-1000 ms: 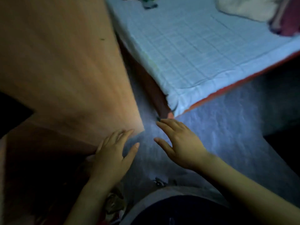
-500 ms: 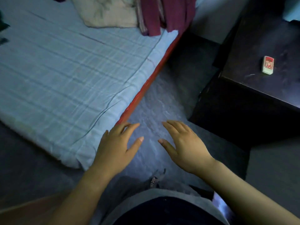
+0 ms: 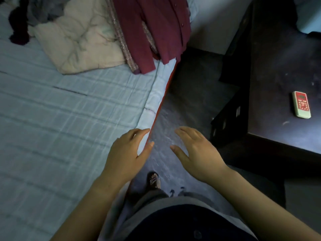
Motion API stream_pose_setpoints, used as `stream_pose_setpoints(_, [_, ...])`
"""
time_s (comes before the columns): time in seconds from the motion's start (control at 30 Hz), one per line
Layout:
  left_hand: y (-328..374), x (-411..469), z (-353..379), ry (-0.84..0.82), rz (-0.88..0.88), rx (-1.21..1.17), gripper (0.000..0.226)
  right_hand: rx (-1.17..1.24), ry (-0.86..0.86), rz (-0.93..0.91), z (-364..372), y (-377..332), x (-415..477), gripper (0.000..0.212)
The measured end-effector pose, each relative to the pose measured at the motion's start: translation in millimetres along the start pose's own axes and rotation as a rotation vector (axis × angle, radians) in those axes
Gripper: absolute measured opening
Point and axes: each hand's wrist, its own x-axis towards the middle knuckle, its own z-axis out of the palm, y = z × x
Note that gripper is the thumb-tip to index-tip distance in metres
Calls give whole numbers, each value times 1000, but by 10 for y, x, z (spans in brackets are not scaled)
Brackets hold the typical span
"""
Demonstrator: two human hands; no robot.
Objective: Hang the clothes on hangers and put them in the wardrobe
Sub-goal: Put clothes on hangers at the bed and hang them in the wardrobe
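A maroon garment [image 3: 156, 30] lies at the far right corner of the bed [image 3: 60, 119], draped over its edge. Beside it rests a cream quilted cloth [image 3: 78, 40], and dark and grey clothes [image 3: 26, 16] are heaped at the top left. My left hand [image 3: 126, 157] hovers over the bed's right edge with fingers spread, holding nothing. My right hand [image 3: 196, 153] hovers over the floor beside the bed, also empty with relaxed fingers. No hanger or wardrobe is in view.
A dark wooden table [image 3: 278, 75] stands on the right with a red and white remote [image 3: 301, 106] on it. A narrow strip of grey floor [image 3: 182, 105] runs between bed and table. My sandalled foot [image 3: 153, 180] is on the floor below my hands.
The view has swung from the orange wooden panel to the bed and then nearer the clothes at its far corner. Both hands stay raised, spread and empty.
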Motion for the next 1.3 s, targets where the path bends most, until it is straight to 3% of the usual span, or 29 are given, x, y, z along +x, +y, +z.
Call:
stream_pose_setpoints(0.23, [24, 1874, -257, -79, 164, 32, 61, 76, 115, 139, -462, 337, 1312, 68])
stream_pose_setpoints(0.47, [159, 3412, 111, -181, 111, -20, 61, 98, 99, 184, -952, 1159, 2736, 57])
stream_pose_setpoints(0.8, [499, 5844, -226, 52, 32, -29, 62, 66, 67, -38, -2182, 1932, 5098, 54])
stream_pose_setpoints(0.97, [232, 6667, -250, 85, -108, -51, 62, 58, -24, -128, -2290, 2039, 6230, 76])
stream_pose_setpoints(1.13, [-104, 7830, -743, 220, -149, 5, 61, 5, -12, -293, -2751, 1913, 7589, 53])
stream_pose_setpoints(1.3, [-537, 8694, -1363, 389, -214, 79, 49, -36, 9, -455, -3249, 1774, 8829, 52])
